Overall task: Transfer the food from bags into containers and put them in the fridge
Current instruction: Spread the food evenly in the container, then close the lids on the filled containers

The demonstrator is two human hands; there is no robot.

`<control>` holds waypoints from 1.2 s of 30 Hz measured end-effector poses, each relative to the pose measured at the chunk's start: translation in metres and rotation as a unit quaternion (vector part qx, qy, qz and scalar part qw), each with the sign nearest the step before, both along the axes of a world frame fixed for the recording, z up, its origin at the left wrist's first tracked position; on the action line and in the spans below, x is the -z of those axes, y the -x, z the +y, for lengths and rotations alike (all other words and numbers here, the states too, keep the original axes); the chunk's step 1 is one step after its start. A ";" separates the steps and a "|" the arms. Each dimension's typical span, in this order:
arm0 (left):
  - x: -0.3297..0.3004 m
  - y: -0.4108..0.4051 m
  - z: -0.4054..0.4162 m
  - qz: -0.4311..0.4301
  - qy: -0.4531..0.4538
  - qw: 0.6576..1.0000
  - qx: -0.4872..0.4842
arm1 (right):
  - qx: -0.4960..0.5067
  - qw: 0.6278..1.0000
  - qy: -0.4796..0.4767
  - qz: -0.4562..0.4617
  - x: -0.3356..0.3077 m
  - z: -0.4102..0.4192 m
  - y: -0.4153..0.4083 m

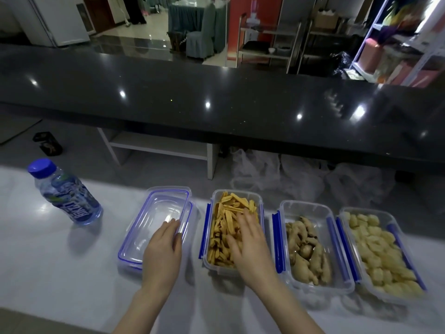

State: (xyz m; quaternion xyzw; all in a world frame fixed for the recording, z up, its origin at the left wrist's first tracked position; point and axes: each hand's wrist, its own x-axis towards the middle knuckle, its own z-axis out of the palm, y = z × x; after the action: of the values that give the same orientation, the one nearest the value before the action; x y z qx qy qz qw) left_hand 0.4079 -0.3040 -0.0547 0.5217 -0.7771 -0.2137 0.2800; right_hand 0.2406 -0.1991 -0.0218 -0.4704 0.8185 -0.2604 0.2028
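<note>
Three clear containers with blue clips stand in a row on the white counter. The left one [209, 259] holds orange-yellow strips, the middle one [284, 208] brown lumpy pieces, the right one [382, 215] pale yellow chunks. A stack of clear lids [154, 213] with blue seals lies to their left. My left hand [163, 251] rests on the right edge of the top lid, thumb and fingers pinching it. My right hand [248, 242] lies flat, fingers spread, on the strips in the left container.
A water bottle [65, 196] with a blue cap stands at the left of the counter [48, 273]. Empty clear plastic bags [301, 174] lie on the floor beyond it, under a long black counter [216, 102]. A white fridge [55, 18] stands at the far left.
</note>
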 end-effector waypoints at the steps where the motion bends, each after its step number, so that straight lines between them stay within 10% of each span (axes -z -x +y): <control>1: -0.006 0.000 0.000 0.001 0.018 1.000 -0.001 | 0.011 1.000 0.004 -0.010 -0.003 -0.004 0.005; 24: -0.080 0.008 0.004 0.226 0.131 0.965 0.010 | -0.098 0.989 -0.077 0.075 0.008 -0.058 0.031; 36: -0.080 0.032 0.016 0.399 -0.032 0.914 -0.060 | 0.066 0.969 0.098 -0.218 -0.018 -0.020 0.021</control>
State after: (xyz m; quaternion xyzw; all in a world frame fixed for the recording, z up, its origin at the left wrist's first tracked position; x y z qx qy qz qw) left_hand 0.3757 -0.2878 0.0252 0.4471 -0.5608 -0.4117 0.5623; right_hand 0.2192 -0.2193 -0.0035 -0.3645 0.7541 -0.4485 0.3119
